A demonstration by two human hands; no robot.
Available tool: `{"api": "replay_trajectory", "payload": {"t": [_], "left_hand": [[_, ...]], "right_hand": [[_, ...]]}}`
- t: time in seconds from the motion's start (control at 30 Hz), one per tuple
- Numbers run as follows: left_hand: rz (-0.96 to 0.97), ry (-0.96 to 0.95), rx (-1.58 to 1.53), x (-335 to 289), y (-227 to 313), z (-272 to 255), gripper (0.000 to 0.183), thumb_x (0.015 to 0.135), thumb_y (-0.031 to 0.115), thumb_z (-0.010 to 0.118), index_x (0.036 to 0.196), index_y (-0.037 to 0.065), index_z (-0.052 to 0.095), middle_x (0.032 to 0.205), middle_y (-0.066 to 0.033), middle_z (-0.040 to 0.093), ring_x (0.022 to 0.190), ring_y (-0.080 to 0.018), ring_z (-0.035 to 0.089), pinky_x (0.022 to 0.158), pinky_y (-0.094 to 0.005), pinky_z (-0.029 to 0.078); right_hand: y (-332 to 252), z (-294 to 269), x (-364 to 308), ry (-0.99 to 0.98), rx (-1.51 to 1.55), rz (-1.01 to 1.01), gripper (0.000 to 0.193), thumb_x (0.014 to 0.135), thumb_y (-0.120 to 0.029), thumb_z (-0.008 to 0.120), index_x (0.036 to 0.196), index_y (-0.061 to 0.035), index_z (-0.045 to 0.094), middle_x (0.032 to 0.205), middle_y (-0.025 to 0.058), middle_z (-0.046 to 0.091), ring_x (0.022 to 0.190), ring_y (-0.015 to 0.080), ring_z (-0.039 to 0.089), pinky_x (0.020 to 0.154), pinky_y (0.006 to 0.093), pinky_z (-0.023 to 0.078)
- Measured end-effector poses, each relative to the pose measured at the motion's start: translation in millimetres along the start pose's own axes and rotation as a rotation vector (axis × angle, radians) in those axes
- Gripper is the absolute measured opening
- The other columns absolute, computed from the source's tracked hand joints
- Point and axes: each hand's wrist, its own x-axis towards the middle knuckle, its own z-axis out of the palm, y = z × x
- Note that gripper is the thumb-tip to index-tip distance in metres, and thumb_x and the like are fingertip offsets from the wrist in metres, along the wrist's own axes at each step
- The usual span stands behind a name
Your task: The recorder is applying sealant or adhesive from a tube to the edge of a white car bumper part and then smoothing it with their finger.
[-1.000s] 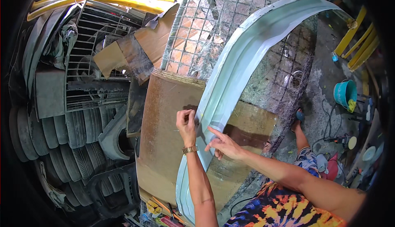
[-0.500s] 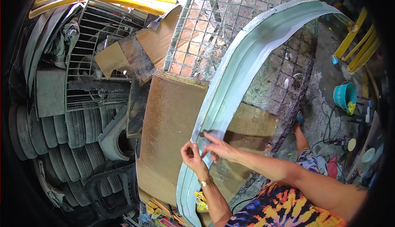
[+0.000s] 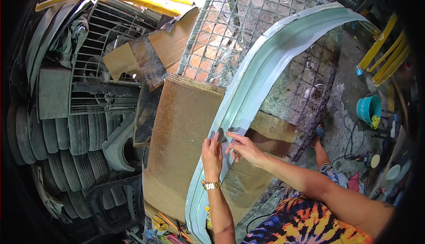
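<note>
Because its walls look thin, the long curved pale-green panel [image 3: 249, 89], lying across brown board [image 3: 172, 133] and wire mesh [image 3: 212, 31], is probably light, stiff, slightly brittle; both long rims should offer safe hold. Left hand [image 3: 212, 159] and right hand [image 3: 243, 148] have fingers partly curled above it; whether they grip anything, I cannot tell. Its near end is cut off.

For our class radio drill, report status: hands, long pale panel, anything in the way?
Left hand over panel, contact unclear. Right hand beside it, index finger extended. Panel across board and mesh. Nothing seen blocking hands.
</note>
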Motion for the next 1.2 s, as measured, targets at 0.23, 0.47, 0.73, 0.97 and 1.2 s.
{"api": "replay_trajectory", "payload": {"t": [0.23, 0.47, 0.73, 0.97, 1.2], "left_hand": [[-0.122, 0.068, -0.399, 30.1, -5.8, 3.3, 0.01, 0.089, 0.002, 0.066, 0.098, 0.001, 0.066, 0.092, -0.01, 0.062, 0.077, -0.0205, 0.061, 0.066, -0.0326, 0.049], [0.006, 0.002, -0.373, 61.0, -20.9, 17.9, 0.01, 0.086, -0.003, 0.065, 0.095, 0.001, 0.065, 0.093, -0.0118, 0.063, 0.078, -0.0243, 0.063, 0.065, -0.0341, 0.05], [-0.021, -0.078, -0.354, 71.4, -23.5, 18.8, 0.006, 0.085, -0.004, 0.067, 0.09, -0.002, 0.064, 0.086, -0.0066, 0.06, 0.073, -0.0148, 0.058, 0.064, -0.0283, 0.048], [-0.029, -0.117, -0.377, 73.0, -28.9, 19.8, 0.006, 0.085, -0.004, 0.064, 0.09, -0.001, 0.062, 0.085, -0.0097, 0.058, 0.073, -0.0221, 0.06, 0.064, -0.0332, 0.048], [-0.006, -0.114, -0.386, 73.6, -31.5, 21.7, 0.005, 0.085, -0.004, 0.067, 0.088, -0.001, 0.065, 0.083, -0.0046, 0.056, 0.07, -0.0128, 0.053, 0.062, -0.0264, 0.045]], "right_hand": [[9.4, -0.3, 15.8, 0.035, -0.01, -0.048, 0.049, 0.097, -0.012, 0.05, 0.143, -0.0001, 0.041, 0.092, 0.0069, 0.066, 0.066, 0.0084, 0.058, 0.051, 0.023, 0.049], [12.7, 10.5, 27.0, 0.119, -0.046, -0.07, 0.06, 0.096, -0.01, 0.05, 0.152, -0.0047, 0.028, 0.097, 0.0059, 0.065, 0.066, 0.0091, 0.057, 0.053, 0.0238, 0.05], [19.1, 14.8, 31.6, 0.12, -0.125, -0.109, 0.067, 0.095, -0.007, 0.045, 0.156, -0.0106, 0.019, 0.095, 0.0058, 0.062, 0.063, 0.0102, 0.056, 0.051, 0.0254, 0.05], [21.2, 18.0, 35.1, 0.086, -0.192, -0.097, 0.071, 0.095, -0.006, 0.044, 0.157, -0.0175, 0.012, 0.092, 0.0057, 0.061, 0.06, 0.0101, 0.056, 0.048, 0.0255, 0.048], [7.6, 17.8, 29.9, 0.008, 0.007, 0.072, 0.078, 0.094, -0.006, 0.046, 0.157, -0.0222, 0.004, 0.084, 0.0071, 0.067, 0.052, 0.0093, 0.053, 0.043, 0.0268, 0.048]]}}
